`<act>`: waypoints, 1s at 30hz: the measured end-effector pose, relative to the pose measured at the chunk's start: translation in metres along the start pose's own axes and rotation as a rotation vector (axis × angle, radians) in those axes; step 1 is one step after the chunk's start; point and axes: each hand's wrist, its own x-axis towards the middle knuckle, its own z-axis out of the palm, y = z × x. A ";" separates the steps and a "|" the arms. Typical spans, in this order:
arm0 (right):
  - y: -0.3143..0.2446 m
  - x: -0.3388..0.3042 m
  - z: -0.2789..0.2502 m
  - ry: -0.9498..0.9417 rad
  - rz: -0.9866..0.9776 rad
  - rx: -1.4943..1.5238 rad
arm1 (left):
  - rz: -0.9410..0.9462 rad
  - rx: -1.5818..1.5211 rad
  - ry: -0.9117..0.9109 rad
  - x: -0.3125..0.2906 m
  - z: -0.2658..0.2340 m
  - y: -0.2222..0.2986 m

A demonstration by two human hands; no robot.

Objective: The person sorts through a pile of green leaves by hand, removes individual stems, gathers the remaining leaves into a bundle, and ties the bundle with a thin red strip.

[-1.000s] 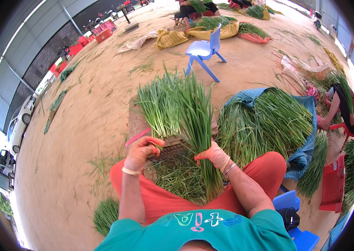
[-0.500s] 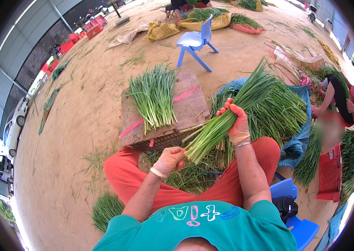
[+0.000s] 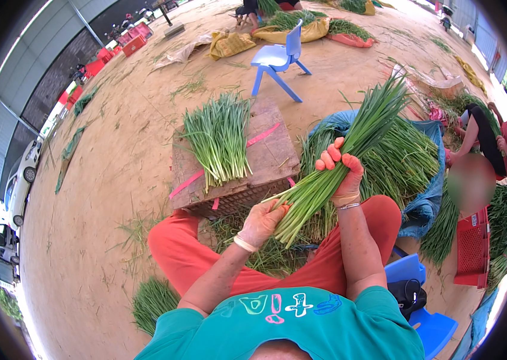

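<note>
My gloved right hand (image 3: 343,175) is wrapped round a thick bunch of garlic chives (image 3: 368,133), its leafy tops slanting up to the right. My gloved left hand (image 3: 265,222) is closed at the bunch's pale cut ends, thumb and fingertips pinching a few stalks; just which ones is hard to make out. Ahead to the left, a neat layer of trimmed chives (image 3: 218,139) lies on a wooden board (image 3: 272,150) with pink straps, set over a crate. Under the held bunch, a larger heap of chives (image 3: 412,157) rests on a blue sheet (image 3: 424,207).
Loose leaves (image 3: 268,258) litter the ground between my red-trousered legs. A blue chair (image 3: 277,57) stands beyond the board. To the right are a red basket (image 3: 471,252) and another person (image 3: 475,141) among chives. Another chive pile (image 3: 152,305) lies at lower left.
My left hand has moved right and up onto the stalk ends of the bunch. The bunch has tilted more upright in my right hand, its tips shifting right.
</note>
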 end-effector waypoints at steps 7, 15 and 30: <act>-0.018 -0.005 0.009 -0.102 -0.050 -0.082 | 0.233 0.879 0.254 -0.003 -0.026 -0.035; -0.020 0.000 0.006 -0.201 -0.068 0.113 | 0.089 0.548 0.078 -0.030 -0.066 -0.020; -0.012 -0.004 0.015 0.223 0.071 -0.390 | -0.253 0.519 -0.008 -0.028 -0.042 -0.023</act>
